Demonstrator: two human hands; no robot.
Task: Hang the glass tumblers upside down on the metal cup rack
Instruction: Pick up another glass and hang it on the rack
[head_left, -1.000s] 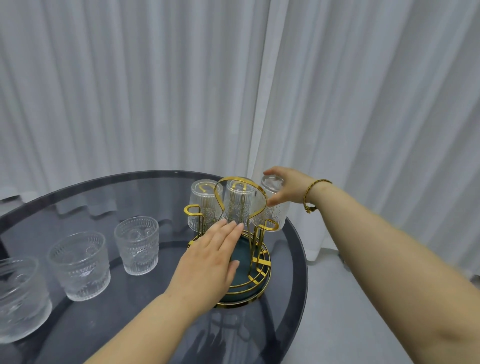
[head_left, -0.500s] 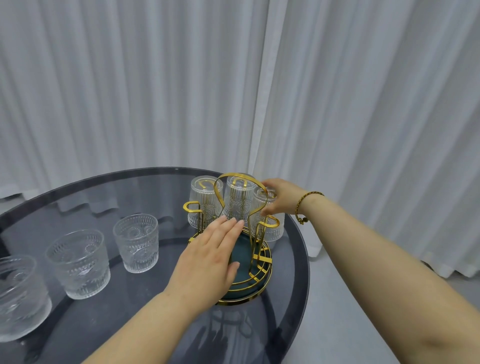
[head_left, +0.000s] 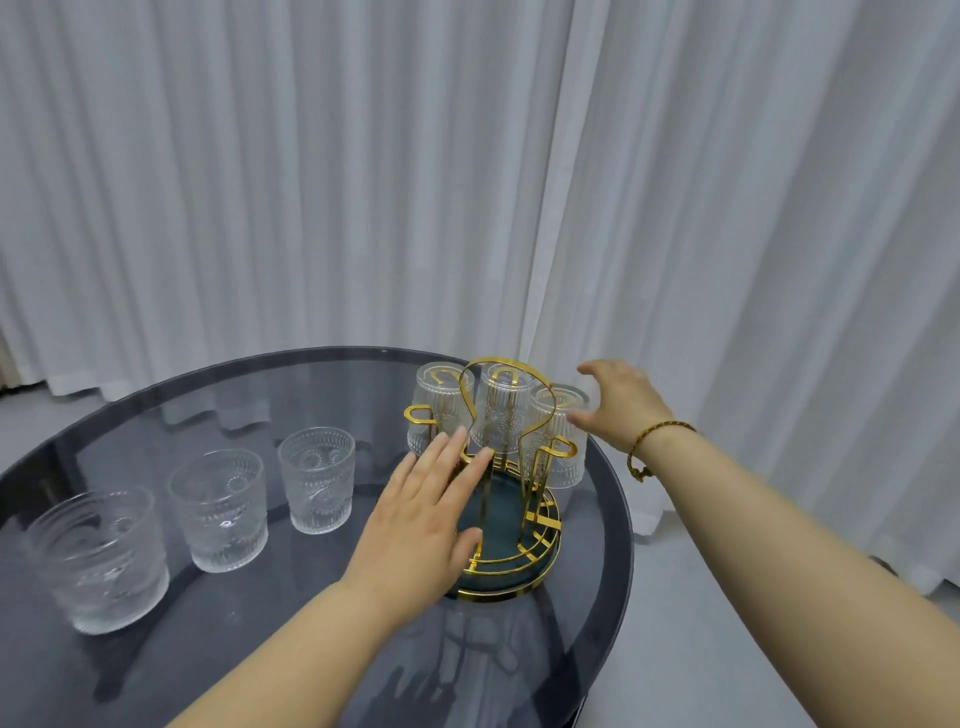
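The gold metal cup rack (head_left: 540, 525) with a teal base stands near the right edge of the round table. Three glass tumblers hang upside down on it: one at the left (head_left: 439, 400), one in the middle (head_left: 504, 415), one at the right (head_left: 563, 447). My right hand (head_left: 618, 402) is open just right of the right tumbler, fingers spread, apart from the glass. My left hand (head_left: 426, 512) lies flat, fingers together, against the rack's front and base. Three upright tumblers stand in a row at the left (head_left: 317, 480), (head_left: 221, 512), (head_left: 98, 558).
The dark glass table (head_left: 291, 649) ends close to the rack on the right, with grey floor beyond. White curtains hang behind. My right wrist wears a beaded bracelet (head_left: 657, 441).
My right hand set the third tumbler down on the right peg and let go, drawing back open. My left hand stayed on the rack.
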